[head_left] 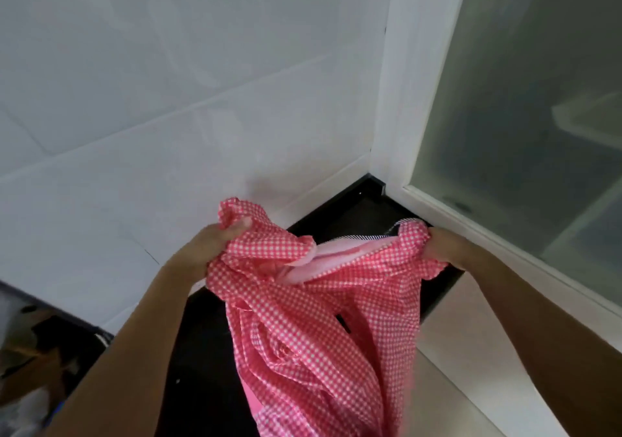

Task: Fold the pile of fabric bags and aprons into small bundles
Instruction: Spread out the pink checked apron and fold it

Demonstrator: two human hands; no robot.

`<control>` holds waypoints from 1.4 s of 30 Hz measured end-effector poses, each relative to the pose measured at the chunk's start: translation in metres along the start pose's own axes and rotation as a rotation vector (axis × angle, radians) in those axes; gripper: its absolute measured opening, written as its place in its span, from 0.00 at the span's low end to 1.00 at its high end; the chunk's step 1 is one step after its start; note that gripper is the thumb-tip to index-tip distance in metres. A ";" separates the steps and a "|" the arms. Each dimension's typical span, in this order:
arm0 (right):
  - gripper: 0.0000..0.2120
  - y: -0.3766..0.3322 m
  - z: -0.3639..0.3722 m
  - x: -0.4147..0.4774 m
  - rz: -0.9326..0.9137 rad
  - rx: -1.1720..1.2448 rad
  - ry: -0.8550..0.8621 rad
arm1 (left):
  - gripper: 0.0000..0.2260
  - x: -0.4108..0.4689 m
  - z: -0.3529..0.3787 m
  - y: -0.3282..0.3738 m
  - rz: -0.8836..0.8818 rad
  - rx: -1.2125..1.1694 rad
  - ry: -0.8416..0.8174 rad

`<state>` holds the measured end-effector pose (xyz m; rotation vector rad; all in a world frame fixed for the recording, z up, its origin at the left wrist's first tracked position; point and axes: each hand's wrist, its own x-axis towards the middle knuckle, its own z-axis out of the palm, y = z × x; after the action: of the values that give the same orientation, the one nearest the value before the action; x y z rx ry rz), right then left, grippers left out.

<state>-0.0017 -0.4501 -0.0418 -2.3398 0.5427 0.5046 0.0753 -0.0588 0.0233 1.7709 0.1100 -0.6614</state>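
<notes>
Above a black countertop (208, 335) in a corner of white tiled wall (168, 100), two bare hands hold up a pink-and-white gingham fabric piece (303, 319), apron or bag, hard to tell. Left hand (208, 245) is fisted on one bunched upper corner; right hand (444, 245) is clenched on the other. Hands are well apart, with the cloth stretched between them and hanging down towards the viewer. A frosted glass panel (538, 100) stands at right.
</notes>
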 end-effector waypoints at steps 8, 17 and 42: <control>0.44 -0.062 -0.029 -0.035 -0.040 0.034 -0.498 | 0.06 -0.032 -0.021 0.034 0.333 0.325 0.285; 0.23 -0.112 -0.107 -0.067 -0.075 0.192 -0.370 | 0.09 -0.013 -0.003 0.137 0.630 0.218 0.224; 0.30 0.028 0.137 0.061 -0.436 -0.030 -0.087 | 0.18 0.017 0.102 -0.109 -0.319 0.690 -0.282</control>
<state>0.0066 -0.3897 -0.1816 -2.3574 -0.0216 0.4052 0.0069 -0.1220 -0.0946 2.3130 -0.0384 -1.2861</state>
